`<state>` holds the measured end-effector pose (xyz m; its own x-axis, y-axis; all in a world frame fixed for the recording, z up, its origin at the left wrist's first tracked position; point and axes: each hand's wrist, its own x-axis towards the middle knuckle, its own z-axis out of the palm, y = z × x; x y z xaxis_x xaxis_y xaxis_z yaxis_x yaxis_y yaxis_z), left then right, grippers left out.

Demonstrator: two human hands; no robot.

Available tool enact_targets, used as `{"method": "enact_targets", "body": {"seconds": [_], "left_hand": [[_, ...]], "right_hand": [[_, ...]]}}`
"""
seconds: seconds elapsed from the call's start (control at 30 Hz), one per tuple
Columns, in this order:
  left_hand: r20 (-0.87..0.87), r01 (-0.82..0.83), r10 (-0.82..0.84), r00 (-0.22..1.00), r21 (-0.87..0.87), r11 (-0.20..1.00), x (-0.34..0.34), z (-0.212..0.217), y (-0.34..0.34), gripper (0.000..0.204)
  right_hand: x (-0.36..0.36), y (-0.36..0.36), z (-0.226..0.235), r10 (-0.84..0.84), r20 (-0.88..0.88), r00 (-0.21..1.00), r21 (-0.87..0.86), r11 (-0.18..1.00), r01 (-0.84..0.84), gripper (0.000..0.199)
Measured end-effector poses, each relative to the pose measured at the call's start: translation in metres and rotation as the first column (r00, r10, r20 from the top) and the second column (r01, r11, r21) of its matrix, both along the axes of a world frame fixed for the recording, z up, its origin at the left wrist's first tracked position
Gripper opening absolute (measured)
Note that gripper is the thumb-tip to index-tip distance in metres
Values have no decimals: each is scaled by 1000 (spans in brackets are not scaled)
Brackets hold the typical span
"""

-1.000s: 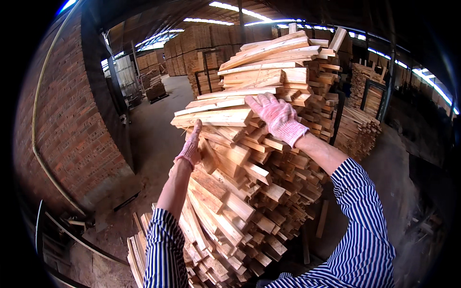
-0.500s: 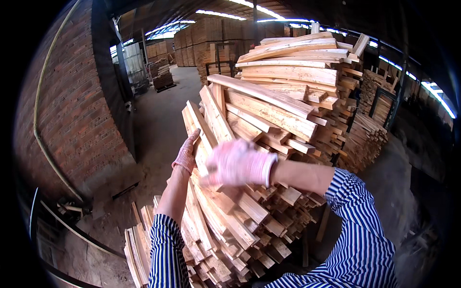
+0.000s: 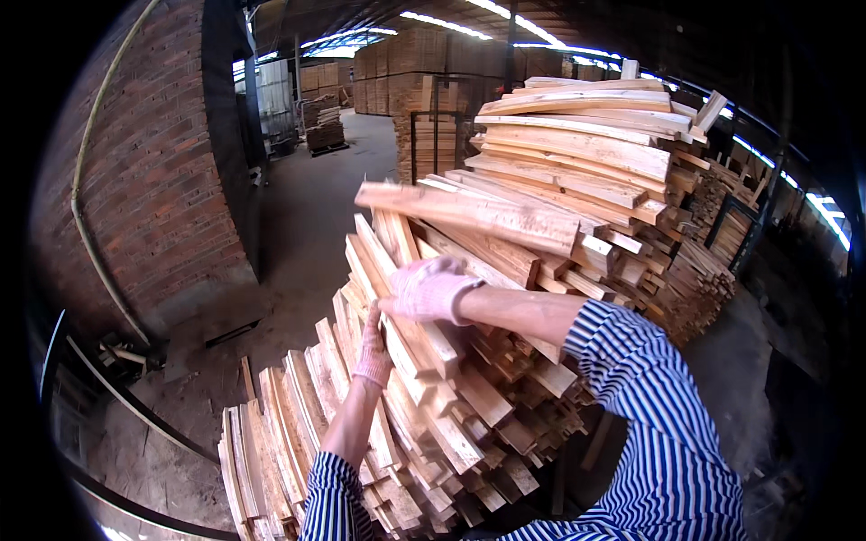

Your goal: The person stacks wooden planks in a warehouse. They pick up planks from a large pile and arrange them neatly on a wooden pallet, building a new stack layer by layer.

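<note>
My left hand [image 3: 373, 350], in a pinkish glove, grips a few pale wooden strips [image 3: 408, 347] from their left side. Its thumb lies along the edge, and the other fingers are hidden beneath. Across the top of the same strips, my right hand [image 3: 430, 289] curls in a pink knitted glove with its fingers closed over them. The strips slant over a large heap of similar wood [image 3: 451, 433]. Just beyond my right hand, a longer board [image 3: 478, 216] lies crosswise on the heap.
More boards are piled high [image 3: 577, 162] at the far right. A brick wall [image 3: 153, 180] with a pale pipe [image 3: 90, 225] stands at left. Metal rails [image 3: 135, 397] cross the lower left. Large timber stacks [image 3: 415, 72] rise in the background beyond the concrete floor [image 3: 316, 198].
My left hand has moved nearer and slightly right, with the strips drawn nearer too. My right hand, blurred before, is now closed over them. The whole view has shifted slightly.
</note>
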<state>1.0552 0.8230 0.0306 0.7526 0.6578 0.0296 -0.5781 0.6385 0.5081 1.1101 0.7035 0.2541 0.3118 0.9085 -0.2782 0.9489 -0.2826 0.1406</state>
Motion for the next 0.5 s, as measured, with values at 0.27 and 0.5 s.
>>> {"method": "enact_targets", "body": {"seconds": [0.27,0.5], "left_hand": [[-73,22,-36,997,-186,982,-26,-49,9,68],[-159,-177,151,976,-161,971,-21,-44,-15,67]], "right_hand": [[69,32,-32,-138,-50,989,76,987,142,93],[29,31,-38,-7,-242,970,47,999,19,91]]}}
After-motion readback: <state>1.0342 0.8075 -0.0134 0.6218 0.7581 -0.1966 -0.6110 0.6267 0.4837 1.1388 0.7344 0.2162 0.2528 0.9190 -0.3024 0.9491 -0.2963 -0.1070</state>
